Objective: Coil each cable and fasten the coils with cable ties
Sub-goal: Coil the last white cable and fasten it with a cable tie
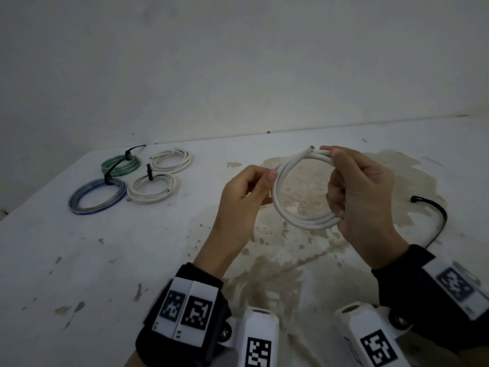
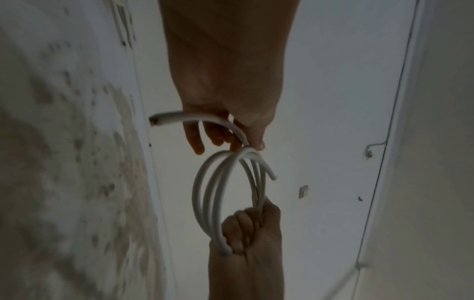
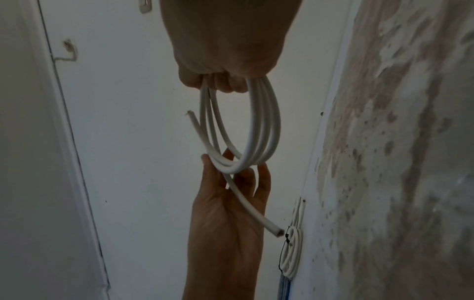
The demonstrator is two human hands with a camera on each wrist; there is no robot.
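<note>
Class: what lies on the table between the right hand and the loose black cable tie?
Nothing: in the head view, only bare stained table separates the right hand from the black cable tie.

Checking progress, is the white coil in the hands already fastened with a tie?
No, the white coil shows no tie; a loose black tie lies on the table.

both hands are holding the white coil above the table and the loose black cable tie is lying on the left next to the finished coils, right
Not quite. Both hands, left hand and right hand, do hold the white coil above the table, but the head view shows the loose black cable tie on the right, away from the finished coils.
</note>
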